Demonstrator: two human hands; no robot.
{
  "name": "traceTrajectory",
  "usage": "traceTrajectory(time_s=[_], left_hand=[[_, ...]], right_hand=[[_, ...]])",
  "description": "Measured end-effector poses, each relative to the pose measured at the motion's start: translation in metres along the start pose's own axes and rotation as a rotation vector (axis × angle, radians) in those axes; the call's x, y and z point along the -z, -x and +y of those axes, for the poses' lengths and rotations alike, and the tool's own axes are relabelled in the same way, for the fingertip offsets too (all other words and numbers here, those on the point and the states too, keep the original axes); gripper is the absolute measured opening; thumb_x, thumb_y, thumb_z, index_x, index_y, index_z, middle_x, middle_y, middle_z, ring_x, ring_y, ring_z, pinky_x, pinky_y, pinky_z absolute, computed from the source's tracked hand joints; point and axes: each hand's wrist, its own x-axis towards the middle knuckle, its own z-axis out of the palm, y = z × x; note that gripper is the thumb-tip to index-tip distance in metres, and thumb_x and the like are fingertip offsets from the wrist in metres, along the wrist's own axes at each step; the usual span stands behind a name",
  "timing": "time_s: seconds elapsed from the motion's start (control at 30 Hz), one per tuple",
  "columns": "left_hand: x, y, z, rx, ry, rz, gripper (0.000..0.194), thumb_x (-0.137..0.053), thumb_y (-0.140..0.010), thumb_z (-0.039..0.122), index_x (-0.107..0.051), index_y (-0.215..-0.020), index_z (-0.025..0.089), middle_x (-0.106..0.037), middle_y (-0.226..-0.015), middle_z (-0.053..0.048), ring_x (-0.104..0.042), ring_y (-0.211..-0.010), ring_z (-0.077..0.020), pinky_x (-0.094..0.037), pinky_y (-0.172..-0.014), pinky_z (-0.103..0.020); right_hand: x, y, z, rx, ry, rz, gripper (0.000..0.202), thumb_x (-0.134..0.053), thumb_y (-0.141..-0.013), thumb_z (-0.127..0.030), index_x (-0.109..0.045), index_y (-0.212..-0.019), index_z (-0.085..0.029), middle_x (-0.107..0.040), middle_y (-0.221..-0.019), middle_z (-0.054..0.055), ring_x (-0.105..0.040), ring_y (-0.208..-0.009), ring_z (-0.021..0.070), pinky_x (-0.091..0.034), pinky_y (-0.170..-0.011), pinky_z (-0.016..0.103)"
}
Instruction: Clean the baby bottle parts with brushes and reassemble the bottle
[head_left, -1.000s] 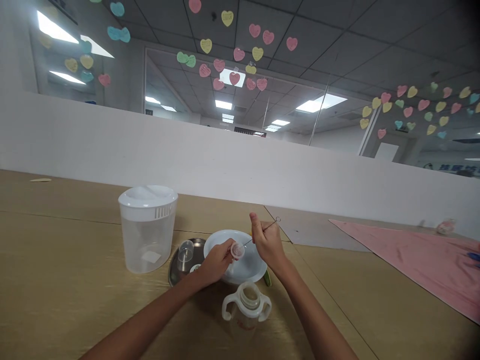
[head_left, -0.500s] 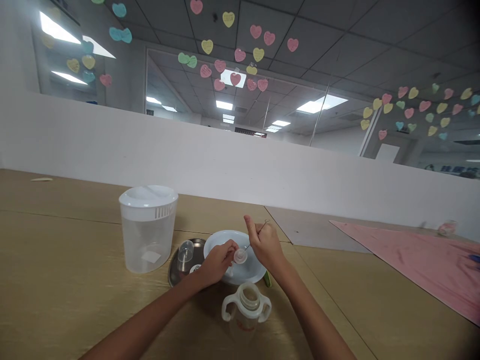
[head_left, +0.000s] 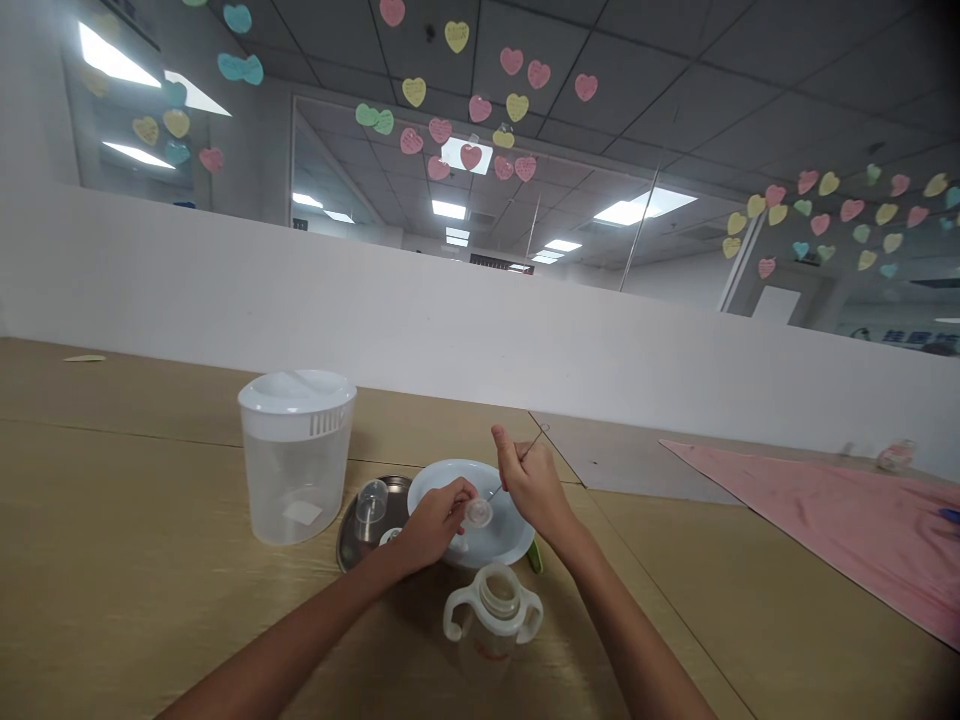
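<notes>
Over a pale blue basin, my left hand is closed on a small clear bottle nipple. My right hand is wrapped round a thin wire-handled brush, its looped end sticking up above the fist. The brush's lower end reaches the nipple; whether it is inside I cannot tell. Close in front of the basin stands an uncapped baby bottle with two white handles. To the left, a round metal tray holds a clear bottle cap and a white ring partly hidden by my left wrist.
A clear lidded plastic bucket stands left of the tray. Something green lies at the basin's right edge. A pink cloth covers the table's right side, with a small jar behind it. A white wall runs along the back.
The brush's looped end has shifted a little up and to the right in my right hand. The nipple in my left hand has moved very slightly; the other things stay put.
</notes>
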Motion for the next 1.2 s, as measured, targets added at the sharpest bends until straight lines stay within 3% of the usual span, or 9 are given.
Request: traceTrajectory(time_s=[0.13,0.23,0.47,0.57,0.73,0.9,1.03,1.1,1.2], left_hand=[[-0.001,0.000,-0.001,0.034,0.032,-0.005,0.021,-0.039,-0.085,0.035,-0.048,-0.087,0.017,-0.061,-0.078,-0.004,-0.057,-0.069,-0.0146,-0.047,-0.054,-0.023],[-0.001,0.001,-0.001,0.040,0.048,-0.023,0.025,-0.038,-0.086,0.040,-0.047,-0.086,0.017,-0.063,-0.086,-0.007,-0.059,-0.074,-0.0151,-0.048,-0.056,-0.023],[0.001,0.001,0.003,0.020,0.027,-0.021,0.027,-0.039,-0.085,0.040,-0.050,-0.087,0.016,-0.061,-0.084,-0.006,-0.058,-0.073,-0.0154,-0.049,-0.051,-0.022],[0.000,0.000,0.001,0.054,0.069,-0.011,0.024,-0.040,-0.084,0.038,-0.049,-0.088,0.016,-0.060,-0.081,-0.004,-0.057,-0.072,-0.0151,-0.049,-0.049,-0.021],[-0.002,-0.002,-0.003,0.098,0.092,-0.021,0.020,-0.040,-0.083,0.034,-0.049,-0.087,0.017,-0.063,-0.085,-0.005,-0.059,-0.074,-0.0153,-0.048,-0.046,-0.019],[-0.001,-0.002,-0.001,0.073,0.061,-0.031,0.019,-0.040,-0.084,0.032,-0.050,-0.085,0.016,-0.064,-0.088,-0.007,-0.060,-0.077,-0.0157,-0.048,-0.046,-0.018],[0.001,-0.001,0.001,0.065,0.042,-0.037,0.018,-0.038,-0.084,0.030,-0.050,-0.086,0.016,-0.064,-0.090,-0.007,-0.060,-0.078,-0.0154,-0.048,-0.046,-0.017],[0.001,-0.002,0.001,0.071,0.037,-0.041,0.018,-0.038,-0.083,0.028,-0.050,-0.087,0.016,-0.064,-0.091,-0.007,-0.060,-0.078,-0.0155,-0.048,-0.047,-0.017],[0.000,-0.002,-0.001,0.085,0.028,-0.045,0.017,-0.038,-0.082,0.027,-0.050,-0.086,0.016,-0.064,-0.090,-0.007,-0.060,-0.078,-0.0158,-0.048,-0.046,-0.017]], right_hand=[[0.001,-0.002,0.001,0.097,0.156,0.107,0.061,-0.025,-0.088,-0.058,-0.021,-0.039,-0.021,-0.026,-0.036,-0.002,-0.019,-0.037,0.0075,-0.018,-0.042,0.027],[-0.002,-0.001,0.000,0.165,0.226,0.184,0.059,-0.022,-0.089,-0.055,-0.023,-0.041,-0.021,-0.030,-0.036,-0.001,-0.020,-0.037,0.0081,-0.018,-0.044,0.027],[0.002,0.000,-0.003,-0.017,0.041,-0.068,0.064,-0.026,-0.091,-0.050,-0.034,-0.036,-0.019,-0.041,-0.035,0.001,-0.042,-0.037,0.0084,-0.031,-0.048,0.022],[-0.002,-0.002,0.002,0.015,0.256,-0.133,0.061,-0.030,-0.092,-0.042,-0.040,-0.037,-0.018,-0.046,-0.037,0.002,-0.043,-0.038,0.0096,-0.027,-0.047,0.024],[-0.013,-0.002,0.013,0.094,0.604,0.017,0.052,-0.037,-0.092,-0.035,-0.051,-0.045,-0.017,-0.056,-0.047,0.006,-0.045,-0.042,0.0117,-0.019,-0.046,0.027],[-0.004,-0.001,0.010,0.170,0.452,0.224,0.064,-0.021,-0.094,-0.046,-0.037,-0.038,-0.018,-0.039,-0.037,0.001,-0.028,-0.036,0.0082,-0.017,-0.046,0.027],[0.009,0.002,-0.003,0.190,0.276,0.372,0.062,-0.025,-0.092,-0.051,-0.025,-0.039,-0.019,-0.026,-0.037,-0.003,-0.019,-0.038,0.0062,-0.016,-0.044,0.026],[0.014,0.004,-0.010,0.155,0.183,0.371,0.061,-0.027,-0.091,-0.051,-0.024,-0.040,-0.019,-0.025,-0.037,-0.003,-0.020,-0.037,0.0059,-0.017,-0.044,0.025],[0.015,0.007,-0.017,0.075,0.066,0.258,0.061,-0.027,-0.091,-0.052,-0.026,-0.039,-0.019,-0.029,-0.035,-0.002,-0.026,-0.036,0.0060,-0.020,-0.043,0.024]])
